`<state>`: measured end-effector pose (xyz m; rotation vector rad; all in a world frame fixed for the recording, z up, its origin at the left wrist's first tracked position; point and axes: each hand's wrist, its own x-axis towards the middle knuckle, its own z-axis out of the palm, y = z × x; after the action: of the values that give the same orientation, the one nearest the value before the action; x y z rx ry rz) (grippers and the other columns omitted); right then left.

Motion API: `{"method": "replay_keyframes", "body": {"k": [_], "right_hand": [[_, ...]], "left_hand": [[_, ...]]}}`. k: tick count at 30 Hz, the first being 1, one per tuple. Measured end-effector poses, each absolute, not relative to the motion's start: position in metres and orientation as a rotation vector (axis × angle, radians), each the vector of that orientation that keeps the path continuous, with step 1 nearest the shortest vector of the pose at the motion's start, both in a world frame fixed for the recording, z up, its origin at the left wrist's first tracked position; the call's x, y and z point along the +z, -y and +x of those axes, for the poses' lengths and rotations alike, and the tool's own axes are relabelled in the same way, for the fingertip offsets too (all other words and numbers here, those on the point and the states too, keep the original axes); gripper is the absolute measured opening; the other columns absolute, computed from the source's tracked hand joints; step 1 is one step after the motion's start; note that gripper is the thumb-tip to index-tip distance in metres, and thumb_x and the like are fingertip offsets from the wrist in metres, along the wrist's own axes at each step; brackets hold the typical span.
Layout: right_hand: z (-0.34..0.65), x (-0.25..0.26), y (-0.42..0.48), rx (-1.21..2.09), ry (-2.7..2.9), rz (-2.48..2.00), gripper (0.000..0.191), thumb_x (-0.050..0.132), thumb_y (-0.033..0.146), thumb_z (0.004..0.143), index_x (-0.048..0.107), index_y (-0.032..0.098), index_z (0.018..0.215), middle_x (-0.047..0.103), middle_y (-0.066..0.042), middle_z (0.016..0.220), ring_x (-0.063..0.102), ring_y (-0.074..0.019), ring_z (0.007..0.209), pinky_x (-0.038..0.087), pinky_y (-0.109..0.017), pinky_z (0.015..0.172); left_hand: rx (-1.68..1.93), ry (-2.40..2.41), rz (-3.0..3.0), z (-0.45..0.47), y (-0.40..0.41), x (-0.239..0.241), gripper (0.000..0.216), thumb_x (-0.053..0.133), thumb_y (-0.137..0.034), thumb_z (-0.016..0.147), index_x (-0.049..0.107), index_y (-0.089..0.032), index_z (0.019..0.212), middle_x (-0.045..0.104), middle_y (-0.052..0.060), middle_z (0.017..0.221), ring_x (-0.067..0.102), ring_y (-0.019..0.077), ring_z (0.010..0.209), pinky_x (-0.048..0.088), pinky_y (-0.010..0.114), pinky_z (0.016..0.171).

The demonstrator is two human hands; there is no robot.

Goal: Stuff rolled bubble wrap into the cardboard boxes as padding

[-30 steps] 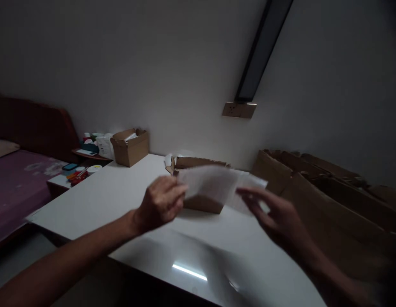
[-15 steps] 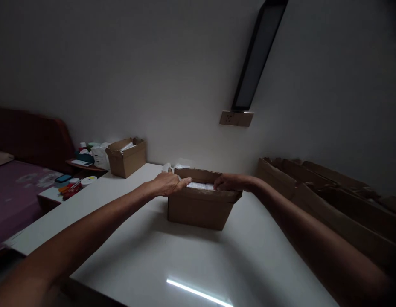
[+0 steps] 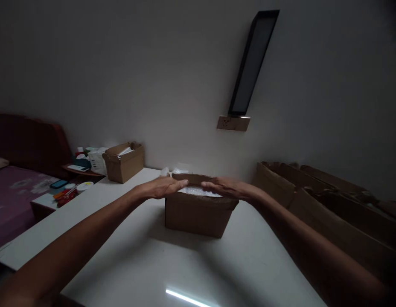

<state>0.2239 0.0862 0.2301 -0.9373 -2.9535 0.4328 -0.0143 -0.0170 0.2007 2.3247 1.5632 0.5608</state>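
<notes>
Open brown cardboard box (image 3: 198, 215) stands upright mid-table, pale bubble wrap (image 3: 198, 192) on top.

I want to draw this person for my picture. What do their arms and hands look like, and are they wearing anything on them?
The left hand and right hand are bare: no gloves, and no ring, watch or bracelet that shows in the dim light. No sleeves show either, right to the picture's edge. The arms look long and slim.

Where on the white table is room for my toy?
The white table is bare in front of the brown box, and left of it up to the small box. The left hand and right hand cover the brown box's top. The bedside shelf is crowded.
</notes>
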Motion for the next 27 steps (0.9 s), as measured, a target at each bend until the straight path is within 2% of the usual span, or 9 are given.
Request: {"method": "replay_keyframes", "body": {"k": [2, 5, 8, 11, 14, 17, 20, 24, 27], "right_hand": [[0.221, 0.227, -0.089, 0.59, 2.969, -0.955, 0.065, 0.03, 0.07, 0.092, 0.061, 0.017, 0.07, 0.056, -0.003, 0.063, 0.05, -0.0145, 0.059, 0.04, -0.027, 0.061], [0.239, 0.223, -0.084, 0.568, 2.789, -0.906, 0.067, 0.026, 0.068, 0.093, 0.064, 0.017, 0.073, 0.061, -0.004, 0.067, 0.053, -0.0156, 0.061, 0.042, -0.028, 0.062], [0.28, 0.209, -0.067, 0.364, 2.326, -0.969, 0.057, 0.035, 0.062, 0.094, 0.069, 0.018, 0.081, 0.069, -0.006, 0.078, 0.062, -0.0201, 0.072, 0.045, -0.03, 0.066], [0.317, 0.169, -0.057, 0.33, 2.019, -1.085, 0.043, 0.05, 0.058, 0.088, 0.072, 0.022, 0.094, 0.074, -0.009, 0.098, 0.067, -0.0264, 0.092, 0.05, -0.035, 0.078], [0.319, 0.116, -0.063, 0.549, 1.992, -1.128, 0.054, 0.062, 0.059, 0.078, 0.066, 0.021, 0.117, 0.071, -0.013, 0.116, 0.068, -0.0293, 0.098, 0.054, -0.039, 0.077], [0.292, 0.078, -0.075, 0.806, 2.031, -1.001, 0.063, 0.061, 0.055, 0.08, 0.054, 0.021, 0.133, 0.066, -0.013, 0.126, 0.067, -0.0281, 0.104, 0.056, -0.038, 0.077], [0.281, 0.064, -0.079, 0.786, 1.98, -1.037, 0.056, 0.059, 0.053, 0.08, 0.058, 0.019, 0.125, 0.072, -0.011, 0.112, 0.068, -0.0263, 0.095, 0.055, -0.038, 0.077], [0.319, 0.062, -0.062, 0.641, 1.882, -1.193, 0.047, 0.061, 0.056, 0.075, 0.064, 0.016, 0.1, 0.073, -0.01, 0.086, 0.067, -0.0265, 0.075, 0.054, -0.037, 0.066], [0.331, 0.07, -0.04, 0.597, 1.876, -1.184, 0.041, 0.062, 0.055, 0.075, 0.064, 0.017, 0.093, 0.071, -0.009, 0.08, 0.066, -0.0259, 0.073, 0.054, -0.035, 0.064]], "left_hand": [[0.526, -1.473, 2.256, -0.014, 0.012, 0.193, 0.063, 0.019, -0.059, 0.099, 0.065, -0.019, 0.082, 0.069, 0.006, 0.084, 0.062, 0.0213, 0.08, 0.045, 0.03, 0.074], [0.733, -1.493, 2.289, -0.017, 0.022, 0.184, 0.055, 0.025, -0.052, 0.099, 0.069, -0.02, 0.094, 0.073, 0.007, 0.099, 0.064, 0.0237, 0.096, 0.046, 0.036, 0.09], [1.323, -1.702, 2.277, -0.029, 0.051, 0.167, 0.038, 0.04, -0.044, 0.096, 0.067, -0.02, 0.109, 0.069, 0.008, 0.118, 0.058, 0.025, 0.115, 0.038, 0.043, 0.105], [1.858, -1.934, 1.828, -0.041, 0.076, 0.129, 0.035, 0.051, -0.043, 0.091, 0.063, -0.018, 0.112, 0.066, 0.01, 0.12, 0.058, 0.0247, 0.115, 0.042, 0.043, 0.104], [1.801, -1.886, 1.568, -0.041, 0.071, 0.084, 0.054, 0.064, -0.046, 0.078, 0.057, -0.017, 0.123, 0.062, 0.012, 0.126, 0.058, 0.0279, 0.117, 0.043, 0.046, 0.104], [1.647, -1.627, 1.444, -0.019, 0.041, 0.06, 0.07, 0.07, -0.042, 0.069, 0.05, -0.016, 0.131, 0.059, 0.015, 0.133, 0.056, 0.031, 0.122, 0.047, 0.045, 0.099], [1.64, -1.542, 1.42, 0.016, 0.016, 0.061, 0.061, 0.065, -0.04, 0.072, 0.051, -0.015, 0.126, 0.064, 0.014, 0.124, 0.062, 0.0275, 0.113, 0.051, 0.039, 0.094], [1.642, -1.534, 1.439, 0.056, 0.02, 0.073, 0.054, 0.07, -0.032, 0.068, 0.055, -0.016, 0.117, 0.068, 0.011, 0.115, 0.066, 0.0241, 0.1, 0.053, 0.035, 0.089], [1.669, -1.467, 1.468, 0.059, 0.045, 0.078, 0.053, 0.073, -0.028, 0.066, 0.055, -0.018, 0.115, 0.069, 0.009, 0.11, 0.067, 0.022, 0.096, 0.054, 0.032, 0.086]]}}
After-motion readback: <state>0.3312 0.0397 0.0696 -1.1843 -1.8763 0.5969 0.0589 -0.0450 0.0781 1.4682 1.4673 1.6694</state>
